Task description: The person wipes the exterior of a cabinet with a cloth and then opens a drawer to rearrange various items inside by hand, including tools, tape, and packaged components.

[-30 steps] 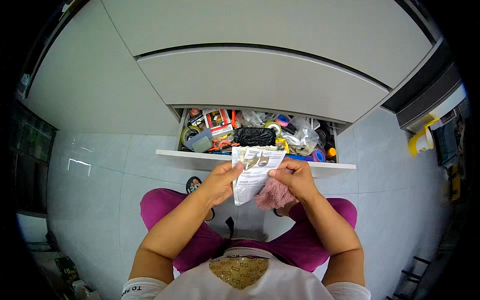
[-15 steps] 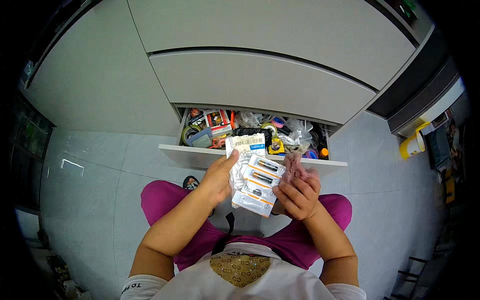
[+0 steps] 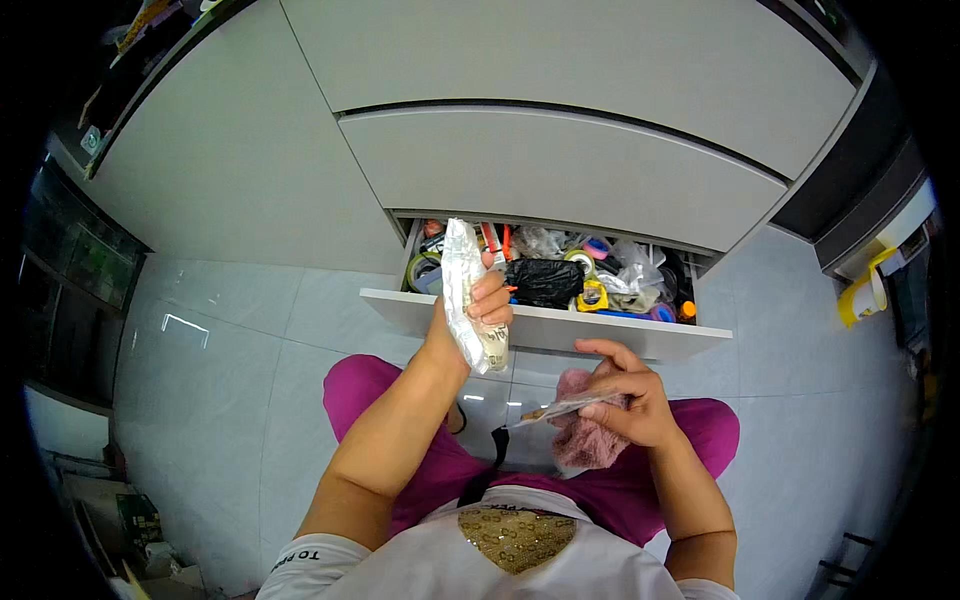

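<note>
My left hand (image 3: 488,302) is closed round a silvery foil packet (image 3: 462,285), held upright and nearly edge-on above the left part of an open drawer (image 3: 640,338). My right hand (image 3: 648,408) pinches a flat blister pack (image 3: 562,406) between thumb and fingers, also seen almost edge-on. A fluffy pink cloth (image 3: 590,440) is bunched in the same hand, under the pack. Both my hands are apart. Inside the drawer, a black plastic bag (image 3: 545,283) lies just right of the foil packet, with a yellow tape measure (image 3: 593,295) beside it.
Rolls of tape (image 3: 425,270), crumpled clear plastic bags (image 3: 637,270) and an orange-capped bottle (image 3: 687,311) crowd the drawer. Closed grey drawer fronts (image 3: 570,160) rise above it. A yellow-and-white bucket (image 3: 865,295) stands at far right on the tiled floor (image 3: 225,400).
The foil packet and the blister pack, previously together with printed faces up, are now apart. My left hand lifted the packet up and turned it; my right moved lower right with pack and cloth.
</note>
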{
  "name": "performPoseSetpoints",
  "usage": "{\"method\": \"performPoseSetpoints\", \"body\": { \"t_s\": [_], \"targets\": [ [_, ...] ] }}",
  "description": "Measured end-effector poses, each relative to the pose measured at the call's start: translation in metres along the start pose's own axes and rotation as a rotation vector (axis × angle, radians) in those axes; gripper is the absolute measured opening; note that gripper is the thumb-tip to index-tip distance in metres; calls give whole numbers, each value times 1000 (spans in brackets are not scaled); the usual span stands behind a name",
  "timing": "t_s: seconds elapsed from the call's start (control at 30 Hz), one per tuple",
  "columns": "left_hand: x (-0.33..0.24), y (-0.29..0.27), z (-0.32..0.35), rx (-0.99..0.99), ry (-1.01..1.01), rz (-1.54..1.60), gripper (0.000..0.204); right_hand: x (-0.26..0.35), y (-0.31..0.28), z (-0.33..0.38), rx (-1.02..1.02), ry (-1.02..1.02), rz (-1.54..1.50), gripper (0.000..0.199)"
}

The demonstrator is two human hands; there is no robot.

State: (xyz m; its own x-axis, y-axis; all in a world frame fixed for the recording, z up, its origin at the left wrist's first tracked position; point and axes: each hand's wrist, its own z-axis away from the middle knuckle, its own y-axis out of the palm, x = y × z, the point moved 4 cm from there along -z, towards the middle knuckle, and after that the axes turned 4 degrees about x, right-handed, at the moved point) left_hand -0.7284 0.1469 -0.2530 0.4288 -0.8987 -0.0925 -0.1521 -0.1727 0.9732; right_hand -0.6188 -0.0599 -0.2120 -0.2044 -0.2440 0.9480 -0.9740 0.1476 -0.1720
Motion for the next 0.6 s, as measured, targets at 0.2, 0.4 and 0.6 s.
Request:
{"method": "performPoseSetpoints", "body": {
  "t_s": [0.2, 0.4, 0.6],
  "targets": [
    [17, 10, -11, 229, -114, -127, 31, -15, 34, -15, 23, 75, -197, 22],
    [53, 7, -24, 85, -200, -642, 47, -32, 57, -23, 14, 108, -232, 15],
    [30, 18, 25, 107, -287, -823, 62, -33, 20, -5, -349, -111, 316, 22]
  ]
}}
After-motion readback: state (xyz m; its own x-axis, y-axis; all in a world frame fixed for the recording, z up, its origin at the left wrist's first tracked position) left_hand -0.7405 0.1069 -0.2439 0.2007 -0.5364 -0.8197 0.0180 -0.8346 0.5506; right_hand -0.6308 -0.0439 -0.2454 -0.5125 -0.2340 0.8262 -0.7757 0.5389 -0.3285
